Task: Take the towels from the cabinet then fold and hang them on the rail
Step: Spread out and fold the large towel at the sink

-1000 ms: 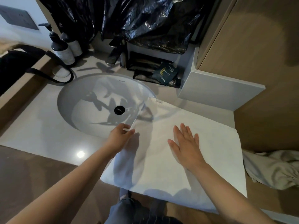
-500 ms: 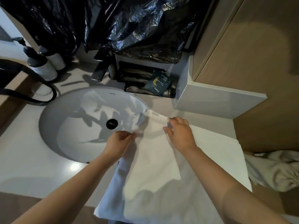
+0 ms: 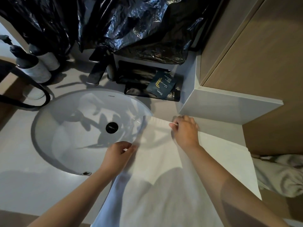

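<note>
White towel (image 3: 164, 185) is lying flat on the counter (image 3: 16, 161), just right of the sink (image 3: 65, 128), with its left edge reaching over the basin rim. Left hand (image 3: 117, 154) is pinching that left edge, fingers curled on the cloth. Right hand (image 3: 186, 132) is pinching the far edge, thumb and fingers clamped together on it. Crumpled cloth (image 3: 278, 174) is lying to the right. Sachets (image 3: 161, 86) and bottles (image 3: 34, 68) are sitting behind the sink.

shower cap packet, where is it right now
In the head view the shower cap packet lies atop black pouches behind the sink, right of the faucet.
</note>
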### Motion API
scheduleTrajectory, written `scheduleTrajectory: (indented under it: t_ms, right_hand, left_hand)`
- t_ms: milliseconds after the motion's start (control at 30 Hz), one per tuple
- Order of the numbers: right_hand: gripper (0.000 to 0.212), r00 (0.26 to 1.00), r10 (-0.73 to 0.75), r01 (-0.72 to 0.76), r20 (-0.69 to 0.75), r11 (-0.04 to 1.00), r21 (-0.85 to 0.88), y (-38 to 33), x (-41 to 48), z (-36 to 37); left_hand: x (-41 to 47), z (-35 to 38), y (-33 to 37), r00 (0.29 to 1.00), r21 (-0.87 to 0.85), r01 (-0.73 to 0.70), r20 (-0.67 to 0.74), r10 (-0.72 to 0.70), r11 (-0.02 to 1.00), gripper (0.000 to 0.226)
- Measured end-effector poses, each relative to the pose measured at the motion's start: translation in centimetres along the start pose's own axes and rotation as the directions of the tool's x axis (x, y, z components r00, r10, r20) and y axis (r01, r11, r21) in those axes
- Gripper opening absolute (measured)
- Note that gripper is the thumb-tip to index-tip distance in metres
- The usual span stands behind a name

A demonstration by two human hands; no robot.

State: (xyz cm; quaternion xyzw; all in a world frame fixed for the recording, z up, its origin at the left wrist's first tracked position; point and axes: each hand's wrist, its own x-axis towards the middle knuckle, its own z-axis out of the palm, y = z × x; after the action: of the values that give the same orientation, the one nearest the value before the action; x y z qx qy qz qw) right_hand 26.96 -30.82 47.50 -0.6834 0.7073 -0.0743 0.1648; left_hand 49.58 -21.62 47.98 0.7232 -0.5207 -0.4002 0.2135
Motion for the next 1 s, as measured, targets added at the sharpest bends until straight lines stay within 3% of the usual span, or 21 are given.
scheduleTrajectory:
  t_ms: [133,267,400,467,567,633,733,867,933,1000]
  right_hand:
    - [0.017,0.997,-0.026,0.030,-0.073,0.998,0.054,0.2,-0.3,0.6]
    - [0.015,0.998,-0.025,0.025,-0.058,1.000,0.011,0.2,-0.3,0.6]
    - [0.017,1.000,-0.019,0.018,0.025,0.999,0.047,-0.5,0.0,-0.2]
    - [0.022,0.995,-0.039,0.025,0.087,0.989,0.149,-0.5,-0.1,-1.0]
    - [0.014,0.984,-0.064,0.013,0.167,0.958,0.287,-0.2,-0.4,-2.4]
    - [0.016,0.987,-0.105,0.066,0.125,0.956,0.285,-0.1,-0.4,-3.1]
    - [0.017,0.991,-0.123,0.132,-0.051,0.966,0.223,-0.9,-0.1,-4.1]
    - [0.020,0.977,-0.100,0.143,-0.186,0.962,0.232,-2.6,1.0,-5.3]
    - [0.019,0.981,-0.066,0.104,-0.185,0.972,0.208,-3.1,1.5,-5.5]
    - [0.017,0.981,-0.031,0.074,-0.193,0.973,0.219,-3.1,1.8,-5.6]
  left_hand:
    - [0.2,0.6,0.0,0.994,-0.130,0.098,-0.034,-0.103,0.987,0.024]
    - [1.3,1.0,0.6,0.994,-0.152,0.105,-0.022,-0.110,0.983,0.014]
    - [2.4,1.4,1.4,0.968,-0.246,0.247,0.111,-0.226,0.937,0.025]
    - [2.3,1.6,1.4,0.976,-0.215,0.202,0.125,-0.178,0.955,0.021]
    - [2.4,1.2,1.4,0.993,-0.224,0.113,0.061,-0.102,0.968,0.033]
    - [2.6,1.0,2.0,0.998,-0.230,0.056,-0.009,-0.060,0.972,0.035]
    - [3.1,0.3,3.1,0.996,-0.220,-0.040,-0.085,0.022,0.975,0.030]
    - [4.3,-2.6,4.0,0.984,-0.077,-0.082,-0.162,0.069,0.994,0.030]
    - [3.3,-3.1,3.1,0.999,-0.080,-0.033,-0.034,0.031,0.996,0.030]
    - [1.5,-3.1,1.0,0.984,-0.181,0.052,0.180,-0.018,0.982,0.046]
